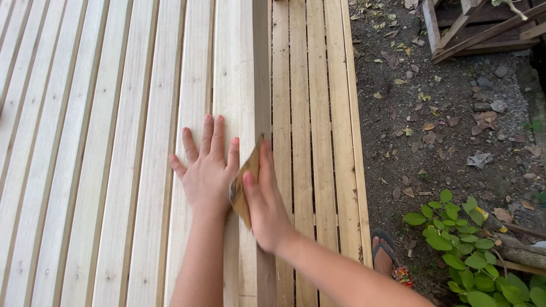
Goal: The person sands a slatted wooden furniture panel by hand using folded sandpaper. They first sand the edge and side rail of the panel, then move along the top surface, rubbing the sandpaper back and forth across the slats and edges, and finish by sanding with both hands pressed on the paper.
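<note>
Right fingers [267, 170] gripping brown sandpaper sheet [245, 185], left fingers [213, 136] spread flat on pale smooth wooden slat [242, 74]

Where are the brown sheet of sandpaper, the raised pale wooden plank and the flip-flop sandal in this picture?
Brown sheet of sandpaper [243, 190], head view, on its folded face between the two hands.
Raised pale wooden plank [239, 74], head view, on its bare top face.
Flip-flop sandal [384, 243], head view, on its dark strap.
</note>
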